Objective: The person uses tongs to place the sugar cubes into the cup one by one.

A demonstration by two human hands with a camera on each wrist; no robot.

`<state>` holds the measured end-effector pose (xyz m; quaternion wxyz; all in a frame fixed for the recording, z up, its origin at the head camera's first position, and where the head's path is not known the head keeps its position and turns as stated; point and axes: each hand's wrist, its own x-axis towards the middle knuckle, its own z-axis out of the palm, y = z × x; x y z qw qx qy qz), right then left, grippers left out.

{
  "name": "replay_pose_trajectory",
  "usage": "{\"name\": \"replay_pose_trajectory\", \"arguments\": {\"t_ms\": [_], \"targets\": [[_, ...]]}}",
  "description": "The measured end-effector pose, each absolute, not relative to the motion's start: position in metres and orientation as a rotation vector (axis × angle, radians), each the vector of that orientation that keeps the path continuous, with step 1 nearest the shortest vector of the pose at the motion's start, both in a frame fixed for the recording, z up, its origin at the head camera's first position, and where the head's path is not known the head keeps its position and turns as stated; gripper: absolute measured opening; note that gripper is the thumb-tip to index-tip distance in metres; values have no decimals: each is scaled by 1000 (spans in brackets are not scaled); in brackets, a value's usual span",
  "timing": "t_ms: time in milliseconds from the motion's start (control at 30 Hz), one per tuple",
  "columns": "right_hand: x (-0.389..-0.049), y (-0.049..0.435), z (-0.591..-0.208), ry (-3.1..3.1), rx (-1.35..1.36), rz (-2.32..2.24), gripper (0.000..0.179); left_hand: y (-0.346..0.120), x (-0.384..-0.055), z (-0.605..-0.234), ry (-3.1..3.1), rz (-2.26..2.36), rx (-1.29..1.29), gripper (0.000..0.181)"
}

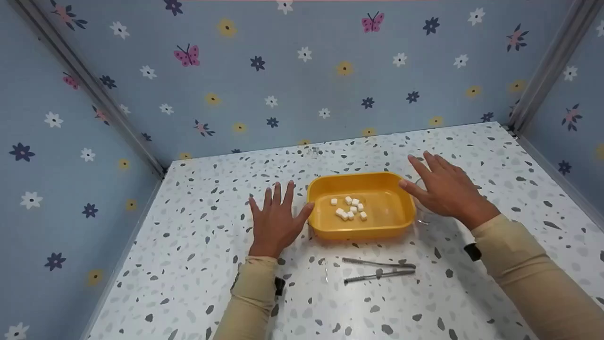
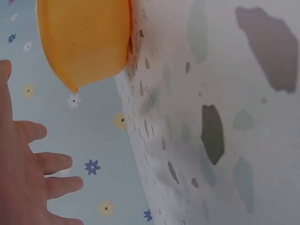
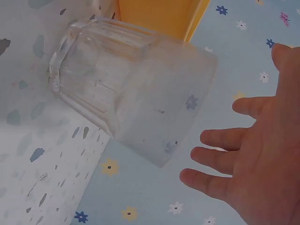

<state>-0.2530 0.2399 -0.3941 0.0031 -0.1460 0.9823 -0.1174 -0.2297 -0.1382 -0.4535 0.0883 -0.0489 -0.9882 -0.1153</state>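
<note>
Smooth, glossy plastic tray (image 1: 363, 233); inside it, matt cubes (image 1: 354, 209); right of it, clear, smooth cup (image 3: 131, 89); before it, metallic tongs (image 1: 391, 273); beneath it, smooth, shiny desk (image 1: 198, 283).

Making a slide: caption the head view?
Left hand and right hand spread, each grip empty, either side of a yellow tray holding white cubes, tongs lying nearer the viewer.

bright light, pale glare on the tabletop (image 1: 347, 314), soft shadow beside the right sleeve (image 1: 533, 269), wrist views hazy
</note>
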Motion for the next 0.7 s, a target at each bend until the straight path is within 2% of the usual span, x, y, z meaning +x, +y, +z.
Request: {"name": "replay_pose_trajectory", "arguments": {"t_ms": [533,700], "targets": [[-250,230,-394,3088,-502,-409,87,-139,-227,-461,-2893,-463,-80,83],[-247,224,-390,3089,-530,-396,86,-143,-223,-466,-2873,-533,-72,77]]}}
